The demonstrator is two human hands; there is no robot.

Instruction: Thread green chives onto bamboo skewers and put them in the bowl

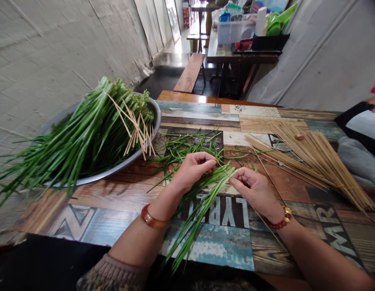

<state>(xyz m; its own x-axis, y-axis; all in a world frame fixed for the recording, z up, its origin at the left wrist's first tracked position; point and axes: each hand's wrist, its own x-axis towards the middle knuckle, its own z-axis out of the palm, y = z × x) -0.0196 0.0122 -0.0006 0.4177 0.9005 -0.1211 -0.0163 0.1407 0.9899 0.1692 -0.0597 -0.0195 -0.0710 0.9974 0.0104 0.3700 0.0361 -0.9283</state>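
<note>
A small bunch of green chives [202,202] slants across the tabletop between my hands, its leaf ends trailing toward me. My left hand [195,169] is closed at the upper left of this bunch, thumb against the index finger. A thin brownish sliver shows at those fingertips, too small to make out. On the other side, my right hand [255,190] pinches the pale stem ends. One long thin wooden skewer [270,178] lies slanted behind the right hand and under the wrist. Loose chives [191,145] are scattered just beyond my left hand.
At left, a metal basin [114,171] holds a heap of chives [84,121] with short skewered sticks [135,129] on top. Many long wooden skewers [323,157] lie fanned at right, beside a grey plastic bag [357,157]. Beyond stand a bench [190,72] and another table [223,56].
</note>
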